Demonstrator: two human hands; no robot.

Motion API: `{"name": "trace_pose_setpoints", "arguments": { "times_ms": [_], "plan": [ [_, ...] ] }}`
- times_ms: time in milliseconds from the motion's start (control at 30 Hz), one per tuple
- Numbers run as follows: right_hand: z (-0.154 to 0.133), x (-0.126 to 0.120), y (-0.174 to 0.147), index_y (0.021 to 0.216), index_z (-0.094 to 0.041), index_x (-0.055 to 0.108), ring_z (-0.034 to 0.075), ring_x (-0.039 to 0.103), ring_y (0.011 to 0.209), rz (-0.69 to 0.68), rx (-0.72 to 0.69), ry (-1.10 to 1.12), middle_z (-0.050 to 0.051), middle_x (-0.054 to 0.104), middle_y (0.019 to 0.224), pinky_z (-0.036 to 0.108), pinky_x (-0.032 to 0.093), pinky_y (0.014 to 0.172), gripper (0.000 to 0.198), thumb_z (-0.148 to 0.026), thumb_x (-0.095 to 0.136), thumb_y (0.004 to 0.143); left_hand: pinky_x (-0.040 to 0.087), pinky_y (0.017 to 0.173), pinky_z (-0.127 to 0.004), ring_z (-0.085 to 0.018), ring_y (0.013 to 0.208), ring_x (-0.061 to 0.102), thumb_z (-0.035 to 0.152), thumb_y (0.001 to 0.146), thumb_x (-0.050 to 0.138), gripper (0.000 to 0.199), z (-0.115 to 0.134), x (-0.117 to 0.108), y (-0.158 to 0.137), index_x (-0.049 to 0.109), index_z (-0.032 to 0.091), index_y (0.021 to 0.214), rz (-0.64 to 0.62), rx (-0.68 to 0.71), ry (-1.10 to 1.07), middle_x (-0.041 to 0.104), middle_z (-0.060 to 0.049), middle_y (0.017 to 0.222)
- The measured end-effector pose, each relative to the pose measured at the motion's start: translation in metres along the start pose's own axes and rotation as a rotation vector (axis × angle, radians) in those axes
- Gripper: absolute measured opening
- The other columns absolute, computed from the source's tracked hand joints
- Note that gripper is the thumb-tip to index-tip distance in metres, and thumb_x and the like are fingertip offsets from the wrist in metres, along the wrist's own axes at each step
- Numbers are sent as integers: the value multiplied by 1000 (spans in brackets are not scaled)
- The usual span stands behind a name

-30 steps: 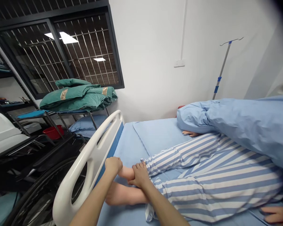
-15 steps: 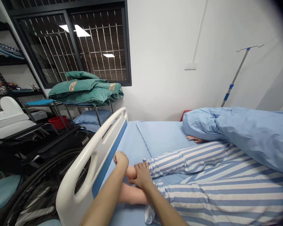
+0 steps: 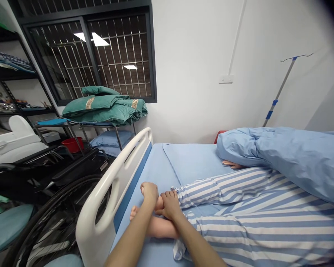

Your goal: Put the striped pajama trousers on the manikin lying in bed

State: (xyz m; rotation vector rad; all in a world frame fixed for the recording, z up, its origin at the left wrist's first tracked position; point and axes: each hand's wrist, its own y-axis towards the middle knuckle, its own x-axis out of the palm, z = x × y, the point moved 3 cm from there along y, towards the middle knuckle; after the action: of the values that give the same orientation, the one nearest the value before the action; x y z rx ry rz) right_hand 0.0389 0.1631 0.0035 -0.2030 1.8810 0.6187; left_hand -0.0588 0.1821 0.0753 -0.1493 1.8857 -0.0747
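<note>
A figure in blue-and-white striped trousers (image 3: 239,222) lies on the bed, its bare lower legs towards the footboard. My left hand (image 3: 149,191) is closed round the far foot, which it largely hides. Just above that ankle, my right hand (image 3: 169,204) wraps the far lower leg (image 3: 159,203), close to the trouser cuff. The near lower leg (image 3: 163,227) rests on the sheet beneath my forearms, and its toes (image 3: 134,212) show left of my left forearm.
A white footboard (image 3: 100,200) borders the bed's left end, with a wheelchair (image 3: 58,178) beyond it. A blue quilt (image 3: 284,148) covers the figure's upper part; a hand (image 3: 232,164) shows under its edge. An IV pole (image 3: 281,89) stands behind.
My left hand has shifted slightly right, towards my right hand, with the far foot in it. The near foot's toes now show. The view has turned a little left.
</note>
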Motion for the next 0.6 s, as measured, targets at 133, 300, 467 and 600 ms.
{"name": "trace_pose_setpoints", "arguments": {
  "times_ms": [133, 300, 467, 600],
  "plan": [
    [-1, -1, 0, 89, -19, 54, 25, 45, 91, -24, 10, 11, 6, 54, 88, 43, 11, 96, 58, -61, 61, 49, 38, 64, -41, -25, 70, 57, 16, 72, 40, 26, 4, 0, -12, 66, 12, 76, 48, 33, 41, 62, -14, 69],
    [-2, -3, -1, 89, -19, 54, 25, 45, 92, -28, 10, 13, 6, 55, 90, 43, 10, 96, 58, -58, 65, 47, 31, 77, -48, -29, 83, 54, 16, 73, 40, 29, 8, -6, -33, 66, 11, 86, 116, 46, 115, 62, -17, 80],
    [-4, -8, -2, 88, -19, 55, 25, 46, 93, -13, 13, 10, 6, 55, 89, 43, 11, 97, 57, -58, 65, 48, 38, 69, -44, -33, 95, 49, 18, 77, 33, 38, 0, -17, -48, 60, 4, 99, 188, -79, 180, 55, -26, 98],
    [-5, -12, -5, 89, -19, 54, 25, 46, 93, -20, -6, -4, 7, 55, 90, 42, 11, 97, 57, -56, 66, 48, 43, 57, -30, -24, 85, 55, 14, 76, 34, 35, -12, -21, -40, 63, 11, 95, 52, -21, 64, 60, -19, 88]
  ]
}}
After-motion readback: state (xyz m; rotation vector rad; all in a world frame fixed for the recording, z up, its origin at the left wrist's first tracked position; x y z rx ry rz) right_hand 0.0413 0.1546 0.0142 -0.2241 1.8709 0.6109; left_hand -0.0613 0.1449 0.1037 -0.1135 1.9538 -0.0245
